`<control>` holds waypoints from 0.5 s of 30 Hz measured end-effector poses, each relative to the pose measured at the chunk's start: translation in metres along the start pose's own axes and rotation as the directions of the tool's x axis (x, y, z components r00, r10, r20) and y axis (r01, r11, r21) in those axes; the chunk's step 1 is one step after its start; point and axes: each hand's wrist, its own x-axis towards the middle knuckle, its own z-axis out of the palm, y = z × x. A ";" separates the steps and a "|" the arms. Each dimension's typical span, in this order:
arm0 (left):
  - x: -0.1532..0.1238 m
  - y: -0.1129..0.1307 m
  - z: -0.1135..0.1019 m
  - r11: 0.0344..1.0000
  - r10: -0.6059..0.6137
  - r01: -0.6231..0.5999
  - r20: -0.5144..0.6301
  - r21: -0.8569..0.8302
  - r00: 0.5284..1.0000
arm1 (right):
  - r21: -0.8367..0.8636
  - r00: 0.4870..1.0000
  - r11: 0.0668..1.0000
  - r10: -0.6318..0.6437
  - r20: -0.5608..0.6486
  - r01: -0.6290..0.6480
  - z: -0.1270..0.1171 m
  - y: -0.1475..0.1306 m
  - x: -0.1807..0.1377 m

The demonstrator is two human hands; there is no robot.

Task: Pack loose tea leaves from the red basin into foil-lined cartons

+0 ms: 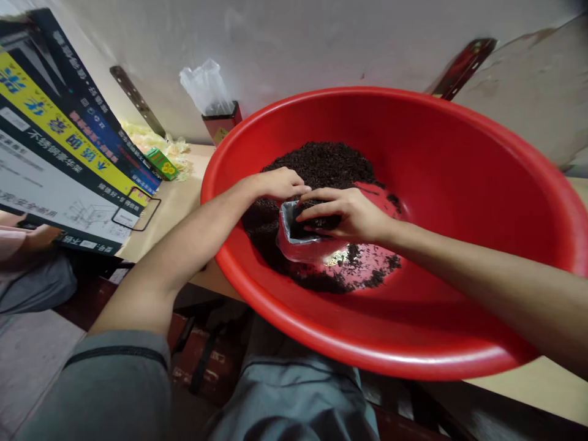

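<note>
A large red plastic basin (441, 165) holds a heap of loose dark shreds (321, 160) that look like dry tea leaves. Inside it sits a small red box (298, 250), tilted, with a clear plastic bag (285, 222) lining its mouth. My left hand (281, 182) is closed at the bag's far edge, its fingertips close to those of my right hand and partly hidden. Over the box's mouth, my right hand (346, 211) has its fingers apart and bent down into the opening, touching the dark leaves there.
Behind the basin stands another red box (223, 122) with a plastic bag sticking out. A tall printed carton (68, 141) and a small green box (162, 164) are on the wooden table (184, 211) at left. Another person's hand (42, 236) shows below the carton.
</note>
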 end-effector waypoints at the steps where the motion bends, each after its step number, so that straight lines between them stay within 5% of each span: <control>1: 0.000 0.001 0.000 1.000 0.003 -0.003 0.001 0.025 1.000 | -0.018 1.000 1.000 -0.013 0.019 0.013 -0.001 0.000 0.000; 8: 0.000 0.008 0.000 0.994 0.021 -0.027 0.052 0.102 0.998 | -0.122 0.982 0.992 0.037 0.186 -0.014 -0.002 0.001 0.000; 15: 0.002 0.004 0.002 0.995 0.044 -0.047 0.038 0.090 0.998 | -0.171 0.975 0.984 0.080 0.207 -0.045 0.000 0.000 0.000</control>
